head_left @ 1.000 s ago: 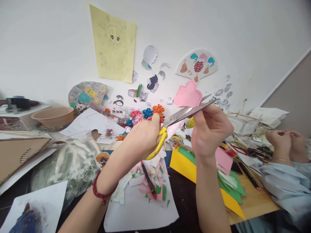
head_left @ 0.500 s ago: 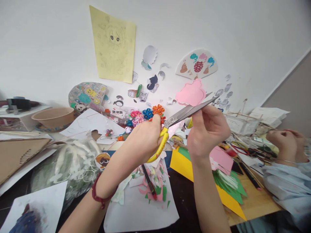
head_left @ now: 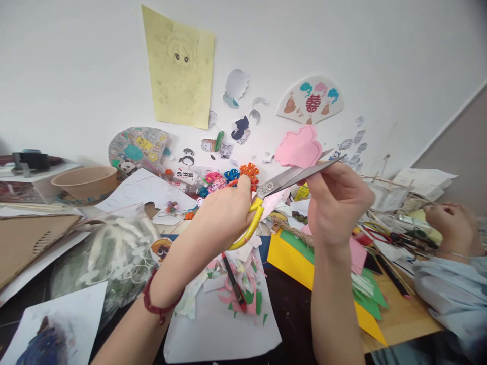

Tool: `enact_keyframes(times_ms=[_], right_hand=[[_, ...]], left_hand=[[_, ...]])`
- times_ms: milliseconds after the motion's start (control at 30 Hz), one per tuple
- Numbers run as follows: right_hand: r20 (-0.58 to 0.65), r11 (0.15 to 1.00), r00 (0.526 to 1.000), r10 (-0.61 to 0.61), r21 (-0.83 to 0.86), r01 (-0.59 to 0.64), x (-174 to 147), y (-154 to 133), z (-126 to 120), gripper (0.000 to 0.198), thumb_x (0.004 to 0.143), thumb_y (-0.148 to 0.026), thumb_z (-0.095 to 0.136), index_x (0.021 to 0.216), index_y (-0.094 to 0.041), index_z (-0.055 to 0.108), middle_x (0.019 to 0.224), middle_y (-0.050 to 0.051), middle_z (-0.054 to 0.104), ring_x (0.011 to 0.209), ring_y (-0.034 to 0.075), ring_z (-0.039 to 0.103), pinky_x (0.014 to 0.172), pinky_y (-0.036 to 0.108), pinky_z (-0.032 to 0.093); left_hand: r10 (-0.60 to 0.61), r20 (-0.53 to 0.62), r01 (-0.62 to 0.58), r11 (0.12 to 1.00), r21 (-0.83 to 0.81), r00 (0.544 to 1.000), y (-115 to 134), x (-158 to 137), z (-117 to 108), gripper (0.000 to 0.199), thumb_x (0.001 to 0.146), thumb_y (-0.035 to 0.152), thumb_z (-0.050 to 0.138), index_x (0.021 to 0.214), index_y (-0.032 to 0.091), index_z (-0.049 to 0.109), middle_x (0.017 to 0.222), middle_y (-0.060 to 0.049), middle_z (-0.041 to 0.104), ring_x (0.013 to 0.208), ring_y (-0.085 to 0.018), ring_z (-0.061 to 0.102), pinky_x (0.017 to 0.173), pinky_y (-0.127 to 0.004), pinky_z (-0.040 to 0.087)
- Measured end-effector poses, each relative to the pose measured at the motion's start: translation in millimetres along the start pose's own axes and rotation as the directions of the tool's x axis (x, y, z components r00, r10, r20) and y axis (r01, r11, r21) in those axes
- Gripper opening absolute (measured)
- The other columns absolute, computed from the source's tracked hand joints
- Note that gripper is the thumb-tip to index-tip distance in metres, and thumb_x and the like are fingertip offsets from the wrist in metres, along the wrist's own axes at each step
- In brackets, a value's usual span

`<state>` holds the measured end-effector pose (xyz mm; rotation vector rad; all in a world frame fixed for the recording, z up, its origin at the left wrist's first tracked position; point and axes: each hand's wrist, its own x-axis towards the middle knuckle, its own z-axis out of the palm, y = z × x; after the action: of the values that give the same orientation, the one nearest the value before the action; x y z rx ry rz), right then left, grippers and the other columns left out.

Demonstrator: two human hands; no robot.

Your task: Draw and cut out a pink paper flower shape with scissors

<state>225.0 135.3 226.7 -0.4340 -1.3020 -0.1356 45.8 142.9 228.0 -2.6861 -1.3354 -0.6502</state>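
Observation:
My left hand [head_left: 230, 208], a red cord bracelet on its wrist, is closed around the handles of the scissors [head_left: 289, 180]. One loop is yellow, the other orange-red, and the long blades point right with a narrow gap at the tips. A cloud-shaped pink paper [head_left: 299, 147] with a line along its border is at the blades, its lower edge partly behind them. My right hand [head_left: 337, 203] is closed by the blade tips, thumb and fingers pinching the pink paper's lower right side; the exact grip is partly hidden by the blades.
Below lies a white sheet [head_left: 224, 339] with paper scraps and a dark pen [head_left: 234, 284]. Yellow card [head_left: 291, 261] is at the right, a clear bag [head_left: 114, 258] at the left. Another person's hand [head_left: 451, 225] is at far right. Paper pieces and a fan [head_left: 310, 99] are on the wall.
My right hand has shifted right and slightly down along the blades. The scissor blades look slightly more closed, and the pink paper has turned a little.

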Motion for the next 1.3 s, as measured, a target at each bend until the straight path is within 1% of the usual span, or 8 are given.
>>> enact_keyframes(times_ms=[167, 433, 667, 767, 933, 1033, 1133, 1300], right_hand=[[-0.073, 0.998, 0.996, -0.057, 0.021, 0.059, -3, 5, 7, 0.013, 0.078, -0.01, 0.074, 0.084, -0.021, 0.076, 0.069, -0.003, 0.067, 0.063, 0.009, 0.062, 0.059, 0.023, 0.055], [-0.197, 0.996, 0.976, -0.091, -0.014, 0.09, -8, 7, 16, 0.008, 0.077, -0.013, 0.075, 0.081, -0.02, 0.075, 0.069, -0.003, 0.067, 0.062, 0.009, 0.061, 0.059, 0.025, 0.054], [-0.239, 0.992, 0.963, -0.123, 0.008, 0.128, -11, 13, 19, 0.013, 0.077, -0.009, 0.074, 0.084, -0.02, 0.077, 0.071, -0.001, 0.069, 0.065, 0.01, 0.063, 0.062, 0.025, 0.055], [-0.21, 0.994, 0.972, -0.105, 0.017, 0.111, -11, 14, 19, 0.014, 0.077, -0.01, 0.074, 0.085, -0.022, 0.077, 0.073, -0.002, 0.069, 0.067, 0.01, 0.064, 0.063, 0.024, 0.055], [-0.071, 0.999, 0.997, 0.034, 0.015, -0.033, -8, 13, 9, 0.007, 0.081, -0.018, 0.073, 0.087, -0.022, 0.075, 0.073, -0.002, 0.07, 0.066, 0.012, 0.067, 0.061, 0.027, 0.058], [-0.013, 0.996, 0.997, 0.073, 0.046, -0.072, -4, 11, 2, 0.008, 0.082, -0.018, 0.072, 0.088, -0.022, 0.075, 0.073, -0.002, 0.07, 0.063, 0.012, 0.067, 0.06, 0.028, 0.058], [0.005, 0.994, 0.996, 0.087, 0.072, -0.087, -2, 10, -2, 0.01, 0.08, -0.014, 0.074, 0.086, -0.022, 0.076, 0.071, -0.002, 0.07, 0.061, 0.011, 0.065, 0.06, 0.028, 0.057], [-0.003, 0.991, 0.992, 0.127, 0.043, -0.127, -1, 10, -2, 0.009, 0.078, -0.015, 0.075, 0.083, -0.022, 0.076, 0.07, -0.003, 0.069, 0.06, 0.011, 0.064, 0.058, 0.027, 0.057]], left_hand=[[-0.015, -0.001, 0.015, 1.0, -0.022, 1.0, 3, -1, 0, 0.016, 0.097, 0.031, 0.032, 0.098, 0.018, 0.042, 0.068, -0.004, 0.061, 0.059, -0.025, 0.058, 0.05, -0.032, 0.025], [-0.027, -0.001, 0.027, 0.995, -0.095, 1.0, 7, -4, -1, 0.015, 0.098, 0.034, 0.034, 0.094, 0.02, 0.039, 0.066, -0.001, 0.058, 0.052, -0.019, 0.049, 0.05, -0.03, 0.021], [-0.021, 0.023, 0.023, 0.995, -0.1, 1.0, 9, -5, -3, 0.015, 0.098, 0.034, 0.036, 0.095, 0.019, 0.04, 0.07, -0.003, 0.06, 0.054, -0.019, 0.049, 0.05, -0.03, 0.022], [-0.022, -0.005, 0.022, 0.997, -0.076, 1.0, 7, -4, -1, 0.017, 0.098, 0.034, 0.034, 0.096, 0.019, 0.04, 0.069, -0.002, 0.06, 0.055, -0.02, 0.052, 0.05, -0.03, 0.022], [-0.052, -0.008, 0.052, 0.998, -0.028, 0.999, 1, -2, -1, 0.015, 0.098, 0.03, 0.033, 0.098, 0.018, 0.041, 0.069, -0.003, 0.06, 0.059, -0.022, 0.057, 0.051, -0.031, 0.023], [-0.043, -0.015, 0.043, 0.999, 0.001, 0.999, -1, -1, -1, 0.014, 0.098, 0.029, 0.033, 0.097, 0.018, 0.042, 0.069, -0.003, 0.06, 0.06, -0.023, 0.058, 0.05, -0.031, 0.023], [-0.032, -0.03, 0.033, 0.999, 0.025, 0.999, -2, -1, 1, 0.015, 0.098, 0.03, 0.033, 0.097, 0.018, 0.041, 0.068, -0.003, 0.06, 0.059, -0.023, 0.058, 0.049, -0.031, 0.022], [-0.029, -0.038, 0.031, 0.999, 0.04, 0.999, -2, -2, 4, 0.017, 0.099, 0.032, 0.031, 0.096, 0.019, 0.041, 0.068, -0.003, 0.06, 0.057, -0.022, 0.057, 0.048, -0.03, 0.021]])
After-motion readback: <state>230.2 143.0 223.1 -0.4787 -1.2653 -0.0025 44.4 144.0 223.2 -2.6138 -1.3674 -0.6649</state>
